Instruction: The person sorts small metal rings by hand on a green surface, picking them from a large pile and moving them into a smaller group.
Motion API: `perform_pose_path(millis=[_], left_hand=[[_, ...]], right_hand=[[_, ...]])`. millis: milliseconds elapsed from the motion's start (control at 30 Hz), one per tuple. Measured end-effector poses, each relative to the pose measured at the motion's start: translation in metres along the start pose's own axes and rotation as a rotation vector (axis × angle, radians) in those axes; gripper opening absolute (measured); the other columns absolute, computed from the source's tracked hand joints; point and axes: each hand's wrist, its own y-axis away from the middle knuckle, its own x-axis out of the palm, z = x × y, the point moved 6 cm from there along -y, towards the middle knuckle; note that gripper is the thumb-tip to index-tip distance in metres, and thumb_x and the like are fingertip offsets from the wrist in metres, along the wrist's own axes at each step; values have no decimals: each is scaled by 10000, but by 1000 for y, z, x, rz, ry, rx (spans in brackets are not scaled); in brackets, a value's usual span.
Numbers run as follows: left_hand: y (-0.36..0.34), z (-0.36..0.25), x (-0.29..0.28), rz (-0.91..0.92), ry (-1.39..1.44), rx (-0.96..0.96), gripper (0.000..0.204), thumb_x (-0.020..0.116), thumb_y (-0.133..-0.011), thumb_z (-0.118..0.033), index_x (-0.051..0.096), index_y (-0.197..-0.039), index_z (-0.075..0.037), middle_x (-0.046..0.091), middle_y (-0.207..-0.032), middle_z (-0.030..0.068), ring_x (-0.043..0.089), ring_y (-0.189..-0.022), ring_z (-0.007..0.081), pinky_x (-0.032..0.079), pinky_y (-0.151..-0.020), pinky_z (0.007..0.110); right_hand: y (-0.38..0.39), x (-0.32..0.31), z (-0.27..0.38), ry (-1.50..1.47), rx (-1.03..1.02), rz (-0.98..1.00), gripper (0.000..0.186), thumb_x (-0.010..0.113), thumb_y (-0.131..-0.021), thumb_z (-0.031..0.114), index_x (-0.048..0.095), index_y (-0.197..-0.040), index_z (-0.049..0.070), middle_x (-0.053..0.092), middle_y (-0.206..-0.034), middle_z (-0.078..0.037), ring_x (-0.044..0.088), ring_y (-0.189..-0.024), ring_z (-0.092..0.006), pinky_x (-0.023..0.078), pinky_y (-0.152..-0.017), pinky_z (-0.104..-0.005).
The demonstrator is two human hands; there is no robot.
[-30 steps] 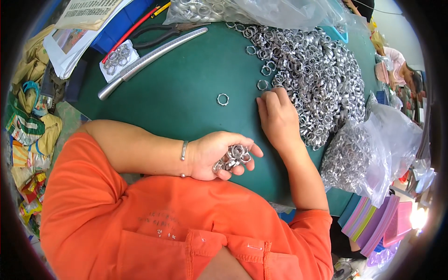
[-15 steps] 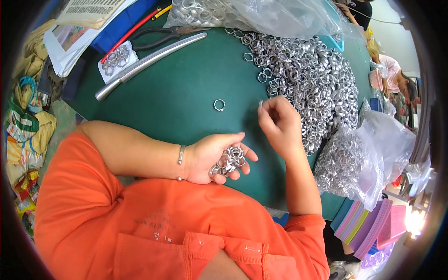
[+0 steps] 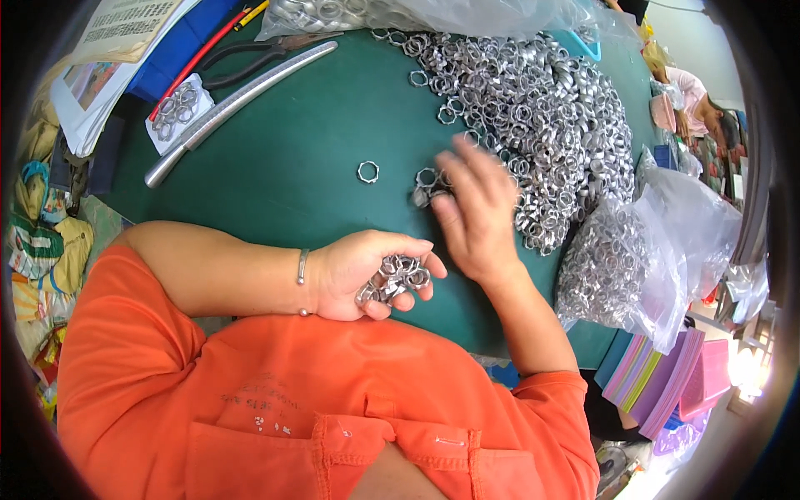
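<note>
Fingers curled, the left hand (image 3: 346, 271) cups faceted metal rings (image 3: 393, 281), probably light, stiff, slippery, best rim-pinched, with the right hand (image 3: 478, 208) at two o'clock, fingers apart.

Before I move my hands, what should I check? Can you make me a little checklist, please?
1. Left hand holding its metal rings: ok, a clump sits in the cupped palm.
2. Right hand gripping the ring cluster by its fingertips: cannot tell, the hand is blurred.
3. Single ring apart from the big ring pile: ok, it lies alone on the green tabletop.
4. Ring mandrel away from both hands: ok.
5. All rings in one place: not ok, the clear plastic bag holds some too.
</note>
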Motion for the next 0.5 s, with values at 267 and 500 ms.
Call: perform_pose_path(millis=[267,500], left_hand=[[-1,0,0,35,29,-3,290,446,-971,-341,571,-1024,-85,575,-843,52,517,-615,109,308,-374,204],[1,-2,-1,-5,-47,56,228,468,-979,-285,558,-1029,-82,570,-896,68,539,-631,117,319,-367,203]], right_hand=[[19,1,3,-341,136,23,378,544,-915,176,536,-1268,40,461,-1353,-201,455,-1222,-350,352,-1007,-406],[56,-56,-69,-499,675,-292,73,606,-890,2,654,-943,-5,612,-832,-10,515,-707,-66,417,-606,-206]])
